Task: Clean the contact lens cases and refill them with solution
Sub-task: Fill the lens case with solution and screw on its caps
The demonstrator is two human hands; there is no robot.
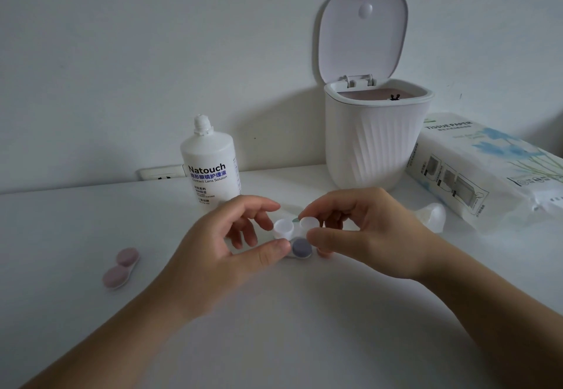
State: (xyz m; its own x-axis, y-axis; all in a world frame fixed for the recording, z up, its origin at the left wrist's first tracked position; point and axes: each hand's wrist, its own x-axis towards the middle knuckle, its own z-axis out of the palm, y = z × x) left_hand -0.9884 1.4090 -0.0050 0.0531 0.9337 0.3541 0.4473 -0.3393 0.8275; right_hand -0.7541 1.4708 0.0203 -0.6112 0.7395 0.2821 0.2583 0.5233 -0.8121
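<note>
In the head view, both hands meet near the middle of the white surface (304, 327). The left hand (222, 254) pinches the left end of an open lens case (294, 226) between thumb and curled fingers. The right hand (362, 236) pinches the right end in the same way. The case is between the two hands, and its two white cups face up. Just under it, touching the left thumb, a grey cap (301, 247) shows. A bit of pink shows beside it under the right thumb; what it is I cannot tell.

A second, pink case (121, 267) lies closed on the surface, well apart to the left of the left hand. The solution bottle (210, 166) stands upright with no cap, just behind the left hand. The white bin (374, 138) stands behind the right hand with its lid up. A tissue pack (487, 169) lies at the right edge, and a small white cap (435, 216) is near it. In front of the hands the surface is bare toward the near edge.
</note>
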